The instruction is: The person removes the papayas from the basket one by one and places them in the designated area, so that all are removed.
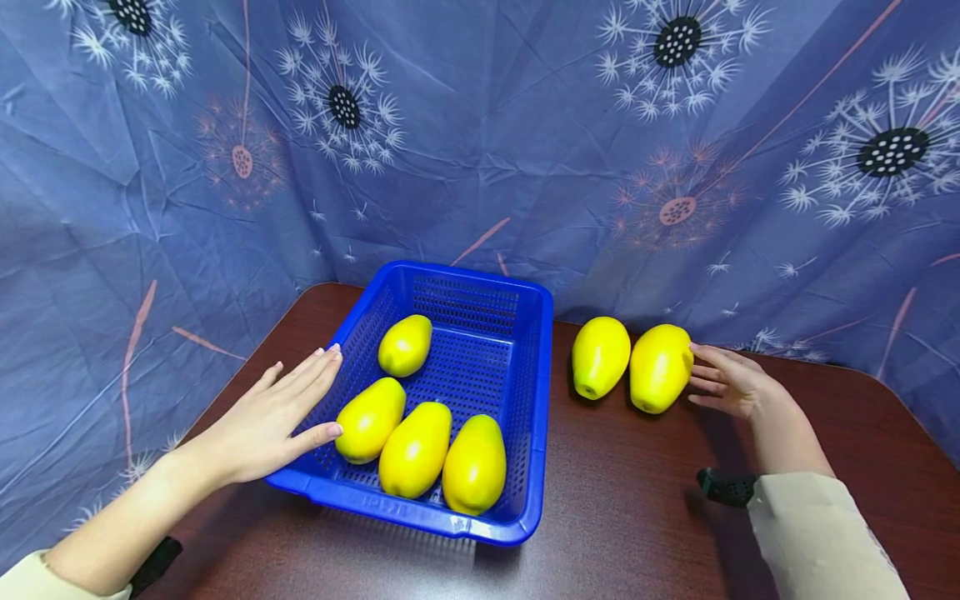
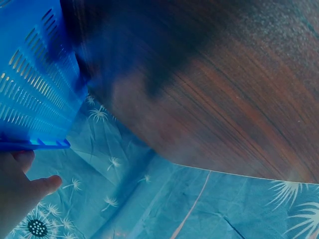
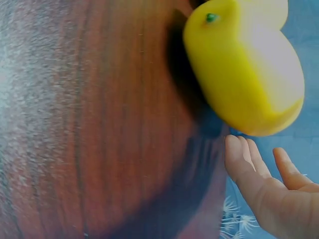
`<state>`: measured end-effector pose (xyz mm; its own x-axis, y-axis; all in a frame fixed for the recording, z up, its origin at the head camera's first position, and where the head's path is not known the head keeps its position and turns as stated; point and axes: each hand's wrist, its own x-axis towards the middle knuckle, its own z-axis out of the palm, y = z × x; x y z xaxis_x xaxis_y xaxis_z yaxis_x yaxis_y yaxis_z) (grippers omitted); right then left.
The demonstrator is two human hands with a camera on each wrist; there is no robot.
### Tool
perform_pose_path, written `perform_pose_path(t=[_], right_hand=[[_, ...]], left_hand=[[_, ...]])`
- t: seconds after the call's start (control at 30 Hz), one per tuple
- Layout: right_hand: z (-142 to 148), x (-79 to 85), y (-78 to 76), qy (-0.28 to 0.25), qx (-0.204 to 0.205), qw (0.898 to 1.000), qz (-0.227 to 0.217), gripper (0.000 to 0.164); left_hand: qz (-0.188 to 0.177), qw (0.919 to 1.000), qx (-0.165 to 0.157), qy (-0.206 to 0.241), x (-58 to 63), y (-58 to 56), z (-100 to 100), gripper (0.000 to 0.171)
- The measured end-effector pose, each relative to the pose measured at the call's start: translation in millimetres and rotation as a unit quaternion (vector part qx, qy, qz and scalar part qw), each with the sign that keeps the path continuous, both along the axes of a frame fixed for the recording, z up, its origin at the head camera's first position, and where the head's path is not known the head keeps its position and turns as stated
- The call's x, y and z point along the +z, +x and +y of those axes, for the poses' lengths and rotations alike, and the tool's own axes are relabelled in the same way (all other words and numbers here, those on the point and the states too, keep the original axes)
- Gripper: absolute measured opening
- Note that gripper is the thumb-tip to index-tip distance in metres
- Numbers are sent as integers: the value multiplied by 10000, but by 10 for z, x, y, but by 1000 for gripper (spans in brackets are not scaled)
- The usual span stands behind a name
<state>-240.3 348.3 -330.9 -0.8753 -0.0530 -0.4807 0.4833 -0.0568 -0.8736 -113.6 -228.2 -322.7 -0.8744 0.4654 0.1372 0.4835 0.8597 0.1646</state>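
My left hand (image 1: 270,417) lies over the left rim of a blue plastic basket (image 1: 542,417), its fingers straight and thumb spread. Inside the basket are several smooth yellow mango-like fruits: one (image 1: 405,346) toward the back left, the others, such as this yellow fruit (image 1: 474,467), along the front. To the basket's right, two more yellow fruits stand side by side on the table. My right hand (image 1: 738,385) is beside the right one (image 1: 658,371), fingers extended with the fingertips right at its side. In the right wrist view that fruit (image 3: 244,69) shows a small green spot at one end.
A dark brown wooden table (image 1: 622,500) carries everything. Close behind it hangs a blue cloth (image 1: 480,125) with dandelion prints, which also runs down the left side. The other loose yellow fruit (image 1: 600,358) stands between the basket and the right-hand fruit.
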Motion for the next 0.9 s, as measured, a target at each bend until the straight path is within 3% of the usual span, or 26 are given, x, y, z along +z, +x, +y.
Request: perform_pose_path(t=[0.1,0.3,0.43,0.63,0.73,0.83,0.9], right_hand=[[20,53,1,-7,-71,10000,45,69],[59,158,6,-221,-245,9994,144,52],[35,238,-5,-217,-242,9993,204,65],[-67,395,-30,-216,-137,9993,281,36],[-158,483,-46,-191,15,9991,374,34],[-273,570,-72,-177,140,9989,410,45],[-365,627,-90,-163,227,9988,414,62]], left_hand=[[-2,10000,4,-10,0,-1,0,76],[-17,10000,-2,17,4,-3,5,76],[9,10000,-4,4,3,-2,5,76],[-7,10000,0,15,-5,-3,2,76],[-32,10000,4,19,-2,-1,4,76],[-47,10000,14,24,4,3,6,76],[-57,10000,19,33,8,6,7,76]])
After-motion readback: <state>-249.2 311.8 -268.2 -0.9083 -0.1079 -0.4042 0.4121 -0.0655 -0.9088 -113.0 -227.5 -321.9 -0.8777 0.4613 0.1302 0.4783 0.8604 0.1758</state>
